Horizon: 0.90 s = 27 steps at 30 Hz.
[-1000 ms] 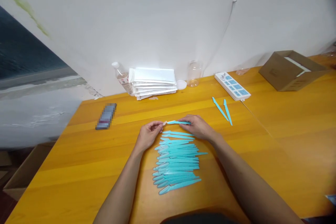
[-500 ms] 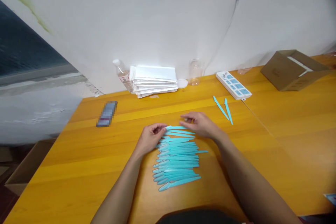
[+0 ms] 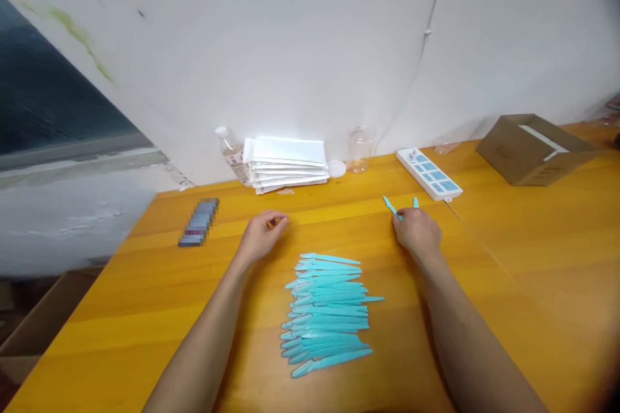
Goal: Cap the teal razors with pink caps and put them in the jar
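Note:
Several turquoise eyebrow razors (image 3: 329,310) lie side by side in a column on the table, their wider ends to the left. Up and left of this column, my left hand (image 3: 264,235) hovers with curled fingers and the thumb close to the index finger; nothing shows in it. My right hand (image 3: 417,231) is at the right, its fingers closed on a separate eyebrow razor (image 3: 391,206) whose end sticks out to the upper left. Another razor (image 3: 415,202) pokes out beyond the knuckles, mostly covered by that hand; whether it is gripped too I cannot tell.
Along the wall stand a plastic bottle (image 3: 233,156), a stack of white packets (image 3: 289,164), a round white lid (image 3: 336,169) and a clear jar (image 3: 359,151). Farther right are a power strip (image 3: 430,174) and an open cardboard box (image 3: 523,151). A phone (image 3: 198,222) lies left.
My right hand has moved right from the column's top to the two separate razors and closed on one, shifting it slightly. My left hand has let go of the top razor and moved left.

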### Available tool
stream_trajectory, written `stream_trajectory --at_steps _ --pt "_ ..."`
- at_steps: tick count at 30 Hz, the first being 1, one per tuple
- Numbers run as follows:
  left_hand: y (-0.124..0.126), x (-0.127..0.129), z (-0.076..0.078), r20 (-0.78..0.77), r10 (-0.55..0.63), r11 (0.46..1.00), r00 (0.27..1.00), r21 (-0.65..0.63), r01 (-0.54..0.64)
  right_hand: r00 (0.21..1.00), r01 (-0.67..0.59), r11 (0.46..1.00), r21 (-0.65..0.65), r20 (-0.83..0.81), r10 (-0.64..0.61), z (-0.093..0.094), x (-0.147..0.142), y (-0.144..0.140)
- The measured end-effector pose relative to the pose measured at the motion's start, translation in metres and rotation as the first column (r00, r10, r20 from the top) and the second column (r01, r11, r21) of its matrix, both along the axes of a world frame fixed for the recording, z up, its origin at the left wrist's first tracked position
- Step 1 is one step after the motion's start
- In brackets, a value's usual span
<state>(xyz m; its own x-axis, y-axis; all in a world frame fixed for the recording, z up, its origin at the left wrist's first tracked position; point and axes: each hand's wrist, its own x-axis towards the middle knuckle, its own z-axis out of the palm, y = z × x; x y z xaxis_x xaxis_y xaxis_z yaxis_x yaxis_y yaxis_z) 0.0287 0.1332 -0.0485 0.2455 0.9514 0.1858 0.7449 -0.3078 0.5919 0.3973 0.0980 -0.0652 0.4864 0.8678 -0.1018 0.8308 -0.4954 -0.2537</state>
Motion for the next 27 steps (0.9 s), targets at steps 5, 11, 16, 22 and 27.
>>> stream_trajectory --at_steps 5,11,16,22,27 --pt "0.083 0.001 -0.017 -0.292 0.064 0.996 0.954 0.083 -0.041 0.999 -0.034 0.999 -0.014 0.002 0.034 -0.003 0.001 -0.001" --pt "0.108 0.002 -0.029 -0.393 0.087 0.995 0.915 0.083 -0.059 0.983 -0.174 0.982 0.077 0.081 0.167 -0.014 0.001 0.003" --pt "0.105 -0.006 -0.028 -0.398 0.049 0.998 0.916 0.064 -0.025 0.960 -0.279 0.946 0.164 0.046 0.275 -0.019 -0.006 0.007" --pt "0.093 -0.008 -0.023 -0.327 -0.055 0.996 0.944 0.053 0.076 0.934 -0.309 0.917 0.253 -0.101 0.343 -0.017 -0.009 0.005" --pt "0.040 0.001 -0.023 0.029 -0.056 0.998 0.998 -0.039 0.057 0.824 -0.387 0.828 0.407 -0.250 0.508 -0.020 -0.022 0.003"
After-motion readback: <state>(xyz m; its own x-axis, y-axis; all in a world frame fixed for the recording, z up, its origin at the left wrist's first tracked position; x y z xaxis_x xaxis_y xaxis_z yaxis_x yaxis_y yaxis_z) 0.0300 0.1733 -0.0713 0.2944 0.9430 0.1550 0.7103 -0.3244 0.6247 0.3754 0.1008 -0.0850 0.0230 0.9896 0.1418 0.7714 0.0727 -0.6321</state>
